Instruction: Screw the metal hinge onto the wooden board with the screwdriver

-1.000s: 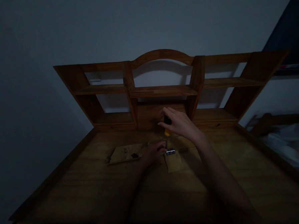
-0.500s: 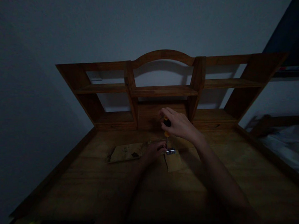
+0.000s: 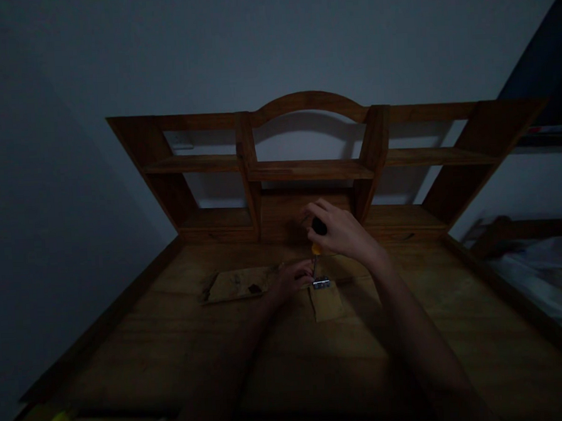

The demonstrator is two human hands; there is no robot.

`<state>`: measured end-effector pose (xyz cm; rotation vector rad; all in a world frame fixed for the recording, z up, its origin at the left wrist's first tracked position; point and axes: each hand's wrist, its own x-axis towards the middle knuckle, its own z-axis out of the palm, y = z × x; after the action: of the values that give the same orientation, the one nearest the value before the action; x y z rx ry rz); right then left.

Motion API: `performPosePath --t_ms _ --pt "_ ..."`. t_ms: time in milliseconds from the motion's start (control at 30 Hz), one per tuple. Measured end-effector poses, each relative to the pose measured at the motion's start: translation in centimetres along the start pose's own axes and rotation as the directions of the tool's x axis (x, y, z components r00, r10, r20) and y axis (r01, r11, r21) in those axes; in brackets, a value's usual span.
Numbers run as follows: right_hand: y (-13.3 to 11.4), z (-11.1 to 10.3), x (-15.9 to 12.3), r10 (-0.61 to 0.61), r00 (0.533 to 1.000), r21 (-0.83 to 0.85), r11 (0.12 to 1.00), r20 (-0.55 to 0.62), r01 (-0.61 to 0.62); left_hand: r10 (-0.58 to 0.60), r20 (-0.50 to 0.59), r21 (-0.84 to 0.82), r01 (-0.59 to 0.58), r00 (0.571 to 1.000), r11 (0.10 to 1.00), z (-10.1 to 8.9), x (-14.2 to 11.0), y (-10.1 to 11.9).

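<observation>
Screwdriver (image 3: 316,249): near upright, tip at metal plate's (image 3: 321,283) left end
Right hand (image 3: 342,231): clenched round screwdriver
Left hand (image 3: 291,278): beside plate; grip, cannot tell
Plate: on desk (image 3: 184,347), nearer back edge than front
Turning: likely step; next calls for steady pressure

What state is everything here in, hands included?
Screwdriver: nearly upright, tip down
Right hand: gripping the screwdriver
Small cardboard: lying flat
Metal piece: at the small cardboard's far edge
Left hand: fingers bent beside the metal piece
Long cardboard: lying flat, dark-patched
Right drawer: looks shut
</observation>
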<state>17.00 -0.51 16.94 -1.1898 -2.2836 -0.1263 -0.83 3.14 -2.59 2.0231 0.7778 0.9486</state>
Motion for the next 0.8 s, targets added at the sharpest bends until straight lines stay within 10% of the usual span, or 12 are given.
performPosePath --t_ms 800 --pt "0.0 0.1 -0.1 -0.006 1.000 0.091 0.996 0.001 0.006 -0.013 0.105 -0.031 0.017 0.994 0.999 -0.7 0.0 1.8"
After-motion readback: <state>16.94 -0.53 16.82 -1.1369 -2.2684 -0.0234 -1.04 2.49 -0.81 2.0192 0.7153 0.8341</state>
